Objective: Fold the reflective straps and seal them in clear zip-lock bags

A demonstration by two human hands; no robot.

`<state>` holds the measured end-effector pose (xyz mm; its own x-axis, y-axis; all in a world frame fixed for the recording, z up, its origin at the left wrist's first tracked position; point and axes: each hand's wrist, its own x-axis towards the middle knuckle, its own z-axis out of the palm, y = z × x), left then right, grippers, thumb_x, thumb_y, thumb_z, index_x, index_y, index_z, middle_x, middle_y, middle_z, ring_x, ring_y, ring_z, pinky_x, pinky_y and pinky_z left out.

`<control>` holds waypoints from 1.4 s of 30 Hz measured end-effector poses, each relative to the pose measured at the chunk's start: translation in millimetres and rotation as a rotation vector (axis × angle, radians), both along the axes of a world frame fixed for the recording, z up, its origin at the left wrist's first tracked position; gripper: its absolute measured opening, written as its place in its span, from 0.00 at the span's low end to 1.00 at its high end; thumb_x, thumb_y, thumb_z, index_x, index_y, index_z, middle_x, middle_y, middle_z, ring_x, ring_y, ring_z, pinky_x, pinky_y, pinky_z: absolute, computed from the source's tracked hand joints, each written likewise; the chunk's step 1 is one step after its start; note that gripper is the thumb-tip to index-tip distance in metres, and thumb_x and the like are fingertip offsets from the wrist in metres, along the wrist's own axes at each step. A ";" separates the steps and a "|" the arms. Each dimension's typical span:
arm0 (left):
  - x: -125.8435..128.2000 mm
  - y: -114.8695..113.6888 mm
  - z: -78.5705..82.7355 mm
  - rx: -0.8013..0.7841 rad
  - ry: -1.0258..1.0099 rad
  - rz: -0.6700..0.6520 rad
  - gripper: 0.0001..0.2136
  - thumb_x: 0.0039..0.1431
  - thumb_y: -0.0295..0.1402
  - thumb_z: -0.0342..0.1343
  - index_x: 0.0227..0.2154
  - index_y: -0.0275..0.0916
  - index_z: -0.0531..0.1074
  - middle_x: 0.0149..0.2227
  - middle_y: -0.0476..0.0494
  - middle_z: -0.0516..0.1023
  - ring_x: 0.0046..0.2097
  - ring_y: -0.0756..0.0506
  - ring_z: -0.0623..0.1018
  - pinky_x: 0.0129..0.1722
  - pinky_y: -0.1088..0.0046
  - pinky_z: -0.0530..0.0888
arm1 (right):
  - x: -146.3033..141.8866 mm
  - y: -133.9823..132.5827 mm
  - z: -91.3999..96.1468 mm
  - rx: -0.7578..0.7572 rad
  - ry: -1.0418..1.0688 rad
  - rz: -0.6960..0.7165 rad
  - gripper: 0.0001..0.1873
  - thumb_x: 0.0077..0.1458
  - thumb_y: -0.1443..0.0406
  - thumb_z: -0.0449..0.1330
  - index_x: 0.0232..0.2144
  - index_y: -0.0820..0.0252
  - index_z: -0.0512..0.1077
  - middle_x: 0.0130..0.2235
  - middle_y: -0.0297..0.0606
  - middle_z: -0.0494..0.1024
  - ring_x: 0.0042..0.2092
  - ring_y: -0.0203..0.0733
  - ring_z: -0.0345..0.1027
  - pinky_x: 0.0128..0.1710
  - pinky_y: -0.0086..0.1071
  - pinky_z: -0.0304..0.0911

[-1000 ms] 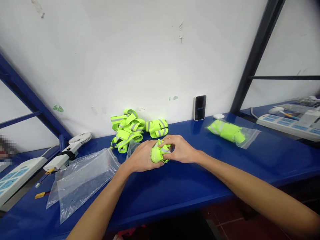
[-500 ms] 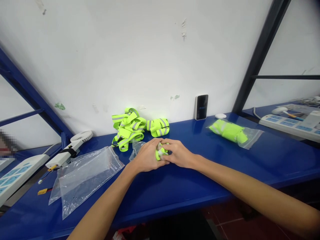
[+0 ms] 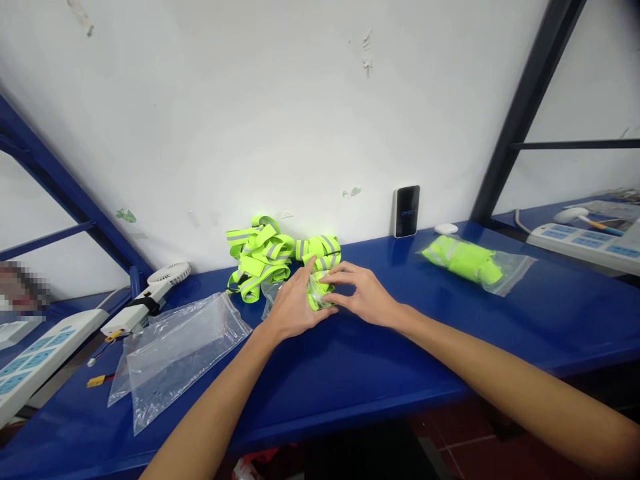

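Observation:
Between my hands is a clear plastic bag with a roll of neon-yellow reflective strap (image 3: 320, 291) in it, partly hidden by fingers. My left hand (image 3: 291, 305) is wrapped round its left side, and clear plastic shows behind that hand. At the right side, my right hand (image 3: 364, 293) pinches the bag with thumb and fingers. Just behind them lies a folded bundle of the same strap (image 3: 325, 247). A loose heap of strap (image 3: 261, 257) sits to its left. A filled bag of strap (image 3: 464, 260) rests on the right.
Flat clear zip bags (image 3: 185, 353) lie on the blue table (image 3: 380, 393) at left, near a white handheld fan (image 3: 167, 273) and a yellow connector (image 3: 97, 381). A phone-like device (image 3: 407, 211) leans on the wall beside a white disc (image 3: 445, 229). Power strips (image 3: 55, 360) flank the table.
My right-hand fingers have spread a little and more of the bagged strap shows between my hands. The left hand has shifted slightly, its index finger now raised. The view has turned slightly.

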<state>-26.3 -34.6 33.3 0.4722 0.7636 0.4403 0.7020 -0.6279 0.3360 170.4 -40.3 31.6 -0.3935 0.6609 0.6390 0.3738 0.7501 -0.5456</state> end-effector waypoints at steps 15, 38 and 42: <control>6.3 -8.8 10.7 0.127 0.198 -0.118 0.34 0.49 0.34 0.58 0.61 0.43 0.57 0.47 0.39 0.72 0.47 0.38 0.74 0.49 0.59 0.71 | -3.5 -6.4 5.4 -0.323 -0.152 0.468 0.11 0.58 0.69 0.47 0.24 0.59 0.58 0.27 0.29 0.61 0.28 0.34 0.52 0.31 0.28 0.54; 5.6 -2.2 -4.3 0.126 0.128 0.064 0.19 0.68 0.33 0.38 0.58 0.40 0.62 0.52 0.40 0.73 0.52 0.41 0.72 0.52 0.61 0.67 | 25.3 44.7 -22.2 -0.251 -0.322 -0.172 0.07 0.46 0.65 0.62 0.31 0.61 0.74 0.30 0.35 0.74 0.30 0.36 0.65 0.29 0.28 0.56; 2.3 -5.6 -0.3 0.137 0.073 0.031 0.18 0.67 0.33 0.41 0.57 0.40 0.63 0.51 0.40 0.73 0.51 0.41 0.72 0.52 0.62 0.66 | 24.9 44.5 -20.6 -0.244 -0.261 -0.200 0.07 0.52 0.67 0.57 0.28 0.59 0.75 0.28 0.34 0.76 0.29 0.36 0.66 0.30 0.28 0.55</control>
<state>-23.9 -40.3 33.0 0.4837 0.7136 0.5068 0.7413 -0.6419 0.1962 195.3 4.2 11.0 -0.3701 0.8609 0.3492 0.6488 0.5085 -0.5661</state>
